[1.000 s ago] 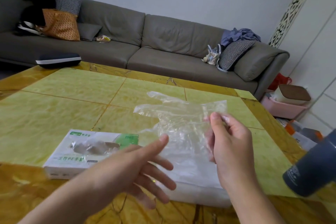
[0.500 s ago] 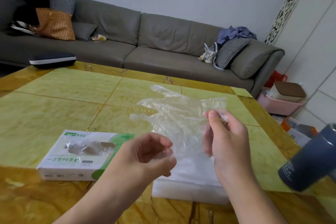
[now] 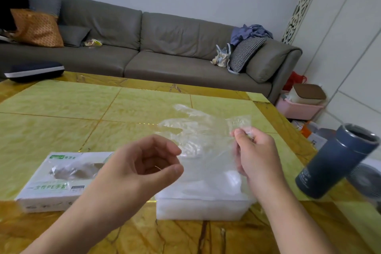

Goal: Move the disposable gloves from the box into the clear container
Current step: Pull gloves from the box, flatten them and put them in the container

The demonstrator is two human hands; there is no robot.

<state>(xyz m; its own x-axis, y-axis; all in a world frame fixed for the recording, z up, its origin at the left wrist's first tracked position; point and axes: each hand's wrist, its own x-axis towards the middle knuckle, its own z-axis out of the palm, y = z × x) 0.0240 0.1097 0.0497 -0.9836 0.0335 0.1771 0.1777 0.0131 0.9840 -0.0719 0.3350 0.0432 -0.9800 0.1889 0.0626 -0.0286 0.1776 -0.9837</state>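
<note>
Since a second ago, your left hand has drawn its outstretched fingers in, so thumb and forefinger now curl toward each other with a gap between them; whether they touch the plastic you cannot tell. Your right hand stays where it was, thumb and fingers pinched on the top edge of a glove, holding it up in the air above the clear container. That glove hangs between your two hands, its near edge just beside your left fingertips, its finger shapes pointing away from you and to the left. It looks thin, see-through and crinkled, with the yellow-green table showing through it. Below it, the container sits on the near part of the table and looks milky, already holding a layer of plastic. Left of the container lies the white box, flat, with more plastic poking from its top opening. At your right a dark blue flask stands on the table's edge. Compared with a second ago, the glove and box appear lower and nearer in view
</note>
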